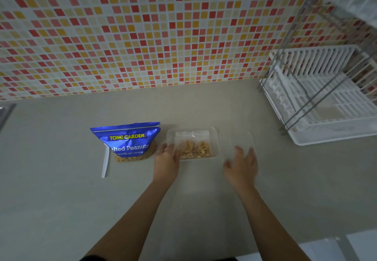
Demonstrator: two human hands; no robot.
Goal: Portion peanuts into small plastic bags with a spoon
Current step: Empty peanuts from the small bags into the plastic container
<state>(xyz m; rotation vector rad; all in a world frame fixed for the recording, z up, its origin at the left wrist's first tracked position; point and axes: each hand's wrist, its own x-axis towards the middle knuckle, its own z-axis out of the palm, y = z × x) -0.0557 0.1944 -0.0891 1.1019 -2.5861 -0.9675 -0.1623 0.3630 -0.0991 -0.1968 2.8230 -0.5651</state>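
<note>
Peanuts [195, 150], bagged in small plastic bags [191, 138], sit in a clear tray [216, 138] between the two hands. The left hand [166, 159] rests loosely open on the tray's left edge, while the right hand [242, 163] hovers spread and empty just off its right side. Farther left stand the blue peanut pouch [127, 140] and, beside it, the white spoon [105, 161], nearer the left hand, its long axis running toward the wall.

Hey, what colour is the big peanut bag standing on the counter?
The peanut bag is blue with yellow and white lettering, seen in the head view.
</note>
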